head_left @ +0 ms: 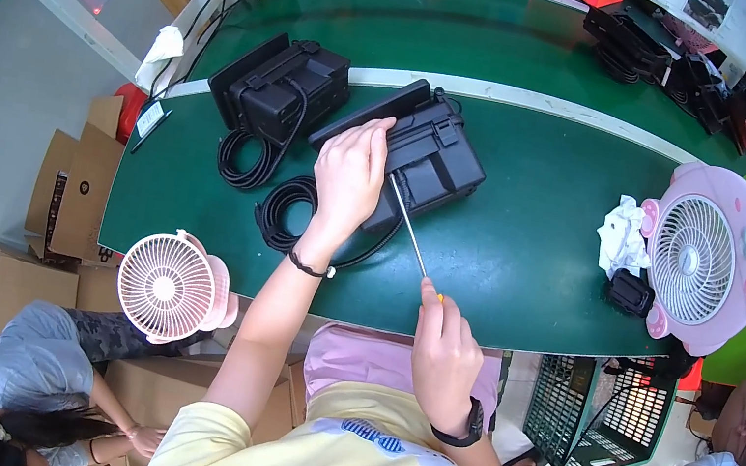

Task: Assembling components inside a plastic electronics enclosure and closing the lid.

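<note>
A black plastic box (436, 159) with a hinged or raised panel on its far side lies tilted on the green table. My left hand (350, 169) presses on its left part, fingers lying over the edge. In my right hand (445, 351) is a screwdriver (410, 230) with a long thin metal shaft; its tip meets the near side of the box. The handle is mostly hidden in my fingers. A coil of black cable (282, 212) rests left of my left wrist. Farther left stands a similar black box (283, 92) with its own cable coil (246, 159).
On the right are a pink animal-shaped fan (703, 256), crumpled white tissue (624, 237) and a small black part (630, 292). A pale pink fan (167, 287) sits at the near left edge. Below are a green crate (596, 412) and cardboard boxes (85, 197). People sit on both sides.
</note>
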A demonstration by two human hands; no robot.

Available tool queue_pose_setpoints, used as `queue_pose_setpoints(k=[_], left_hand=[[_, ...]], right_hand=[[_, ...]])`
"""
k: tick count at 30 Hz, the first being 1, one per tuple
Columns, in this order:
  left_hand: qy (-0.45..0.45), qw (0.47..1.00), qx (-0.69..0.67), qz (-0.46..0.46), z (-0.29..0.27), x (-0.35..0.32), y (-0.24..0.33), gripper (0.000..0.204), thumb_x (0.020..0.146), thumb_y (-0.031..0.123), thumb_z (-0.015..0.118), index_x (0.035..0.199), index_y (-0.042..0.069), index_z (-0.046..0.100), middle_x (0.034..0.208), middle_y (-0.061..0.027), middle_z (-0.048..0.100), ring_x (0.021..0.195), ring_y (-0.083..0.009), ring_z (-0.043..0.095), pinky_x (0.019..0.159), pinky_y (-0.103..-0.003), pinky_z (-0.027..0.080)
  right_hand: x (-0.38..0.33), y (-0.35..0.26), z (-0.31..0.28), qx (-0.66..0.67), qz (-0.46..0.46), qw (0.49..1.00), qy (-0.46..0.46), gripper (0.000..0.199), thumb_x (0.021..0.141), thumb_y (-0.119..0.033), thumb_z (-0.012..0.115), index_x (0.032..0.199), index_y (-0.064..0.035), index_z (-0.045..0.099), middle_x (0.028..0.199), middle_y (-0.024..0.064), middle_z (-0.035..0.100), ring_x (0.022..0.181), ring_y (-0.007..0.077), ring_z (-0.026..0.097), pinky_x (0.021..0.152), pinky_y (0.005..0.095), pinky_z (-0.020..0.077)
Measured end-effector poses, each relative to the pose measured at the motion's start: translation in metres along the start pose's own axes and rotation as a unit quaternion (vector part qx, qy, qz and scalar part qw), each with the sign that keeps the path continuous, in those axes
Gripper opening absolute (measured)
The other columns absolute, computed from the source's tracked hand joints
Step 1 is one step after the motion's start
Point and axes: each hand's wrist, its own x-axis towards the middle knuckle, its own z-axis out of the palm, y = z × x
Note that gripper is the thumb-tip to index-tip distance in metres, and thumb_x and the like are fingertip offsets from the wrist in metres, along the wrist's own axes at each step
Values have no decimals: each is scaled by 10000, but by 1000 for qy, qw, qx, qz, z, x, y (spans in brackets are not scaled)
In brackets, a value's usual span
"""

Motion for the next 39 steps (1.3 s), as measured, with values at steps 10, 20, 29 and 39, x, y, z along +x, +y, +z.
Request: queue_pose_setpoints(k=[10, 20, 29, 39], left_hand=[[6, 1000, -3, -6, -3, -2, 0, 271, 1014, 173, 475, 1065, 50, 711, 1041, -124, 724, 1001, -288, 682, 899, -399, 497], [24, 999, -33, 9, -12, -12, 2, 270, 999, 131, 470, 1093, 54, 711, 1061, -130, 720, 1027, -298, 678, 920, -393, 490], [44, 984, -58, 163, -35, -65, 14, 255, 969, 128, 499, 984, 43, 739, 977, -112, 729, 910, -281, 691, 865, -394, 496], [30, 977, -29, 207, -33, -163, 48, 288, 958, 250, 549, 854, 66, 744, 995, -155, 729, 931, -350, 702, 900, -479, 520]], right_hand=[[0, -1, 2, 143, 45, 988, -24, 316, 899, -39, 649, 1209, -33, 587, 923, 168, 687, 692, 297, 690, 600, 357, 565], [3, 22, -30, 353, 98, 927, -82, 374, 907, -56, 657, 1263, -29, 547, 877, 180, 690, 755, 328, 698, 663, 332, 531], [16, 83, -4, 591, 270, 754, 96, 218, 934, -72, 647, 1107, -70, 514, 1204, 136, 645, 864, 106, 636, 617, 202, 493], [17, 84, 44, 721, 245, 628, 159, 330, 918, 15, 646, 1134, -135, 446, 1084, 42, 633, 873, 62, 576, 604, 170, 444]])
